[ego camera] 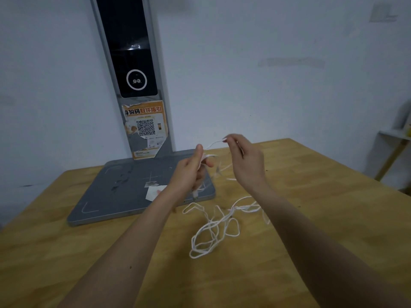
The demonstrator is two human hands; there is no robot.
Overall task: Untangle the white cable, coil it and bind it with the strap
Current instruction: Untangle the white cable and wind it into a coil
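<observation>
The white cable (213,230) lies in a loose tangle of loops on the wooden table (66,263), in front of my arms. My left hand (191,172) is raised above the table and grips a small bundle of the cable, with a plug end hanging below the fist. My right hand (244,158) is held up to its right and pinches a strand between thumb and fingertips. That strand runs taut from my left hand to my right fingertips. I see no strap.
A grey scanner stand (124,196) with a flat base sits at the table's back left, its upright post bearing a dark screen and an orange QR sticker (145,127). A white paper slip (153,192) lies on the base. A shelf (395,138) stands at the far right.
</observation>
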